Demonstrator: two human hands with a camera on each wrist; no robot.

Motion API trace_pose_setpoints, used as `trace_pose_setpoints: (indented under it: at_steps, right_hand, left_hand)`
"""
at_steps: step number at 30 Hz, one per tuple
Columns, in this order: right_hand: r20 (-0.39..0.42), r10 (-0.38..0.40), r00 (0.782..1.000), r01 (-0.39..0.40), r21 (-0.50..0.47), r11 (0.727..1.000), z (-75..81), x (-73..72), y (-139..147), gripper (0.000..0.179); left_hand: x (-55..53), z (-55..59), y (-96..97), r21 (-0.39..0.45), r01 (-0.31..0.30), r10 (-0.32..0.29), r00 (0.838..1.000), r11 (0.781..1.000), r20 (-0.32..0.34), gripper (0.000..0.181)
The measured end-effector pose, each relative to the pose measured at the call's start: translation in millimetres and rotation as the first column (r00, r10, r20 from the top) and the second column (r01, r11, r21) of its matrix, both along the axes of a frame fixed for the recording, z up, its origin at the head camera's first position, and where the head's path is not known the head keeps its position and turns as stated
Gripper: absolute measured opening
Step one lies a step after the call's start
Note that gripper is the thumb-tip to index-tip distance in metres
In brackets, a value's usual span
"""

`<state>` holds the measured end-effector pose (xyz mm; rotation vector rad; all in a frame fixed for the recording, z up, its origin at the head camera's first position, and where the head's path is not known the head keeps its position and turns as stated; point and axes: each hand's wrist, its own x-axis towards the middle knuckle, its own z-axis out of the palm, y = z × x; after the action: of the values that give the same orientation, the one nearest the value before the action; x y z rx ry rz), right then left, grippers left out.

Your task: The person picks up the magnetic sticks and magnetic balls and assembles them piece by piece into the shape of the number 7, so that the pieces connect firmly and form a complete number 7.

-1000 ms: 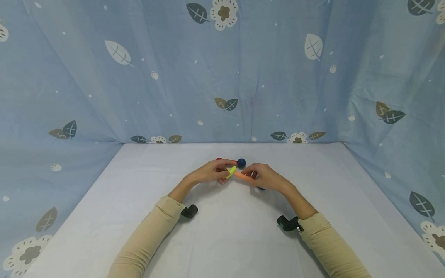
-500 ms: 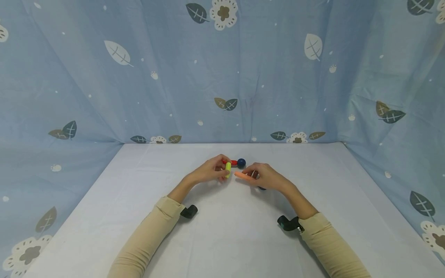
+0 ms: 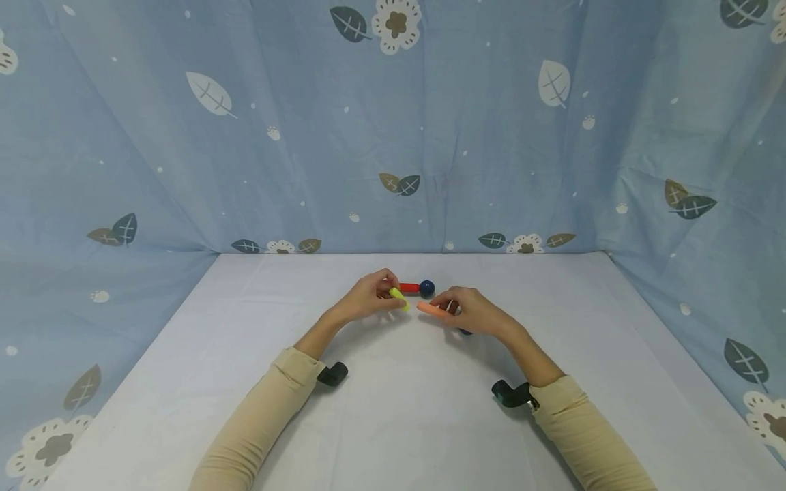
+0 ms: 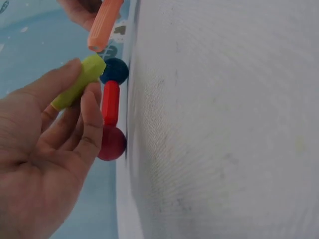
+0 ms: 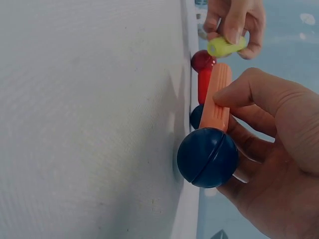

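My left hand (image 3: 367,296) pinches a short yellow-green magnetic rod (image 4: 81,82) between thumb and fingers, its free end pointing toward the other hand. With thumb and fingertips, my right hand (image 3: 474,313) grips an orange magnetic rod (image 5: 217,97), which carries a dark blue ball (image 5: 208,158) at its near end. The two rods face each other, with a small gap between them in the head view. Behind them, a red rod (image 4: 110,102) joins a red ball (image 4: 113,143) to another blue ball (image 4: 115,71); my left hand partly hides this piece in the head view.
A white cloth covers the table (image 3: 393,423), and a blue leaf-patterned curtain (image 3: 344,136) stands along its back and sides. Black wrist cameras stick out inward from both sleeves, the left camera (image 3: 333,374) and the right camera (image 3: 511,394).
The left hand has drawn back slightly to the left and turned the yellow-green rod, so it now slants the other way. More of the red rod shows. The right hand is almost still.
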<state>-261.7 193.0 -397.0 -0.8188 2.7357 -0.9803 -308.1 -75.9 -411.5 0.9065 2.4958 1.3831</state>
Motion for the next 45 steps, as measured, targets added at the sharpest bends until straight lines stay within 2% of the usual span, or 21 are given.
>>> trace_pose_setpoints:
  at_steps: [14,31,40,45]
  right_hand:
    - [-0.028,0.023,0.999,-0.023,-0.002,1.000,-3.5,-3.9,0.5,0.034]
    - [-0.013,0.018,1.000,-0.018,-0.005,1.000,0.8,-2.3,-3.4,0.036]
    - [0.001,0.022,1.000,-0.022,-0.005,1.000,1.0,-1.6,-4.0,0.036]
    - [0.011,0.017,1.000,-0.017,-0.005,1.000,1.1,-0.7,-3.4,0.036]
  left_hand:
    - [-1.9,-0.5,0.7,0.068,0.035,-0.039,0.998,0.997,0.050,0.018]
    - [-0.2,1.2,4.0,0.091,0.076,-0.081,0.996,0.993,0.050,0.021]
    - [-0.1,0.6,4.0,0.088,0.079,-0.083,0.996,0.993,0.043,0.022]
    - [-0.1,0.6,3.3,0.073,0.060,-0.064,0.997,0.995,0.052,0.023]
